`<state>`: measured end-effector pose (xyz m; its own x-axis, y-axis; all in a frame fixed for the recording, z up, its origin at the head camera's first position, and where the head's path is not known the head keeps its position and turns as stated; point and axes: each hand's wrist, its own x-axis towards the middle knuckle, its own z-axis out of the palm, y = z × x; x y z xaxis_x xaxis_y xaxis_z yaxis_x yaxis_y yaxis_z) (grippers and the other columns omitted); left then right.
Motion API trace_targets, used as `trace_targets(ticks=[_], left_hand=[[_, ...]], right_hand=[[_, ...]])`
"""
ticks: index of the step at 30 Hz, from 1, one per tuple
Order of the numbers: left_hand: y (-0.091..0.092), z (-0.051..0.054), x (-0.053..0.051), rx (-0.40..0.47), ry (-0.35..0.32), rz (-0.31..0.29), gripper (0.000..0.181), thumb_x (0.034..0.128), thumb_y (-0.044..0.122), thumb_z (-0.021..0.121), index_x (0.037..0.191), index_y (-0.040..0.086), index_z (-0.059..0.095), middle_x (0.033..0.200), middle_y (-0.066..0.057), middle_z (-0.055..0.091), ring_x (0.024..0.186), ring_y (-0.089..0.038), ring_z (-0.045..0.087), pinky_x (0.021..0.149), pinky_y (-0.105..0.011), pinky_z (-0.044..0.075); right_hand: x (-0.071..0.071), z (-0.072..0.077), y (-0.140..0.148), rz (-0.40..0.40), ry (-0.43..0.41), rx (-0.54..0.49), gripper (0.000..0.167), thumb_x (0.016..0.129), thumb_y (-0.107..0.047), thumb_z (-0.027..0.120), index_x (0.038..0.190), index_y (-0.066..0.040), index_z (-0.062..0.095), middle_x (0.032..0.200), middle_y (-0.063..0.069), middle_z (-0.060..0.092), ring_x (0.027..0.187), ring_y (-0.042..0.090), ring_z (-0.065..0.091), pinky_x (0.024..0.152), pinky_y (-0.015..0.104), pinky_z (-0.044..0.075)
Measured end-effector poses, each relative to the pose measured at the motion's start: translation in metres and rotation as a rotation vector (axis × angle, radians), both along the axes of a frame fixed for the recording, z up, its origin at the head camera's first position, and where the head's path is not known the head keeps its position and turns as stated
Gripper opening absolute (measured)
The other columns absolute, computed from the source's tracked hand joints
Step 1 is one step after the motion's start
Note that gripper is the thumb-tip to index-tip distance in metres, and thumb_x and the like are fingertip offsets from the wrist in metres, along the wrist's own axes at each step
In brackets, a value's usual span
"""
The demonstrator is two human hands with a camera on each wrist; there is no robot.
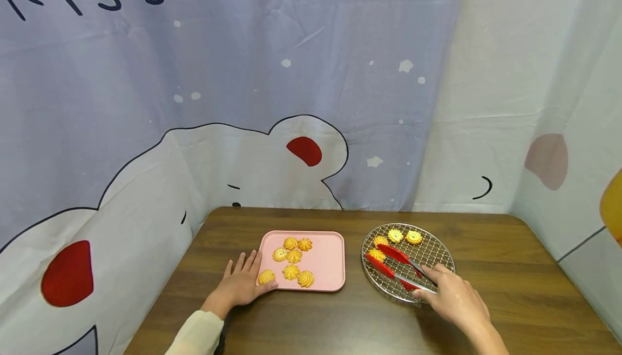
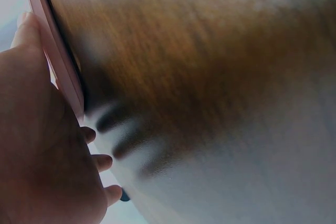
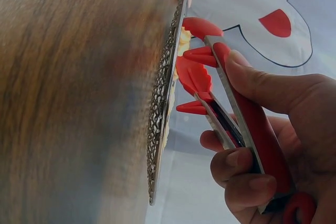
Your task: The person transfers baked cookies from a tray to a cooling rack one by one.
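Note:
My right hand [image 1: 459, 295] grips red-and-silver tongs [image 3: 254, 129] over a round wire cooling rack [image 1: 439, 252]. The two red tong tips are spread apart, with a piped butter cookie [image 1: 376, 255] between them on the rack's left side. In the right wrist view, the thumb lies on one tong arm and the fingers curl round the other. At the left, my left hand [image 1: 241, 285] rests against a pink tray [image 1: 328, 263], fingers extended along its left side and thumb at its front edge. Several golden cookies [image 1: 293, 256] lie on the tray's left half.
More cookies [image 1: 414, 237] sit along the back and left of the rack. A brown wooden table [image 1: 340, 320] holds tray and rack, with a strip of wood between them. A printed curtain [image 1: 291, 85] hangs behind the table and at both sides.

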<state>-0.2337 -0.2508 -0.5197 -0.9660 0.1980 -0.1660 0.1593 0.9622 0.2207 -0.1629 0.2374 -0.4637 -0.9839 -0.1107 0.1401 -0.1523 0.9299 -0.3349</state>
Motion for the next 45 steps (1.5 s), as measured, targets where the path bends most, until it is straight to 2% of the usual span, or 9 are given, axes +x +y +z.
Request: trace_targets(ticks=[12,23,26,29,34,39,45], left_hand=[[-0.001,0.000,0.001,0.002,-0.004,0.002,0.106,0.0910,0.079,0.045,0.162,0.005,0.019,0.166,-0.021,0.023,0.152,-0.048,0.015,0.117,-0.070,0.006],[-0.001,-0.001,-0.001,0.026,0.000,-0.006,0.106,0.0915,0.078,0.045,0.161,0.003,0.019,0.165,-0.022,0.022,0.152,-0.049,0.014,0.117,-0.070,0.004],[-0.002,-0.001,-0.001,0.023,-0.005,-0.006,0.106,0.0917,0.078,0.044,0.162,0.003,0.018,0.166,-0.021,0.021,0.152,-0.049,0.014,0.118,-0.069,0.004],[-0.001,0.001,0.000,0.021,-0.007,-0.002,0.105,0.0917,0.078,0.045,0.162,0.004,0.019,0.166,-0.021,0.021,0.152,-0.048,0.014,0.118,-0.069,0.004],[-0.001,0.001,0.000,0.016,-0.018,0.000,0.107,0.0909,0.079,0.044,0.162,0.005,0.017,0.166,-0.020,0.020,0.152,-0.047,0.013,0.118,-0.068,0.004],[0.000,-0.001,-0.001,0.032,-0.019,0.003,0.109,0.0892,0.081,0.044,0.162,0.004,0.018,0.166,-0.021,0.021,0.152,-0.048,0.013,0.118,-0.069,0.003],[0.000,-0.002,-0.003,-0.001,-0.042,0.011,0.108,0.0901,0.081,0.043,0.164,0.008,0.013,0.168,-0.018,0.017,0.154,-0.045,0.010,0.120,-0.067,0.002]], right_hand=[[0.000,0.002,-0.002,0.000,0.009,-0.003,0.071,0.081,-0.048,0.081,0.136,-0.007,0.064,0.136,0.028,0.057,0.110,0.055,0.061,0.084,0.066,0.051],[-0.007,0.009,-0.018,0.050,0.025,0.002,0.069,0.082,-0.047,0.081,0.137,-0.009,0.065,0.136,0.029,0.058,0.112,0.054,0.060,0.086,0.068,0.050],[-0.009,0.010,-0.024,0.071,0.035,0.000,0.068,0.081,-0.044,0.082,0.136,-0.009,0.065,0.129,0.024,0.063,0.107,0.049,0.064,0.083,0.065,0.052],[-0.011,0.012,-0.030,0.086,0.041,-0.007,0.068,0.080,-0.043,0.083,0.135,-0.008,0.066,0.129,0.024,0.063,0.109,0.047,0.064,0.086,0.065,0.052],[-0.015,0.013,-0.038,0.087,0.013,-0.009,0.071,0.080,-0.047,0.081,0.138,-0.009,0.064,0.139,0.029,0.056,0.119,0.053,0.058,0.093,0.070,0.046],[-0.018,0.013,-0.045,0.097,0.018,-0.015,0.069,0.081,-0.046,0.081,0.137,-0.010,0.065,0.139,0.025,0.059,0.118,0.050,0.060,0.092,0.067,0.048],[-0.024,0.011,-0.054,0.107,0.043,-0.024,0.065,0.079,-0.044,0.083,0.134,-0.012,0.068,0.128,0.014,0.066,0.106,0.042,0.067,0.084,0.059,0.054]])
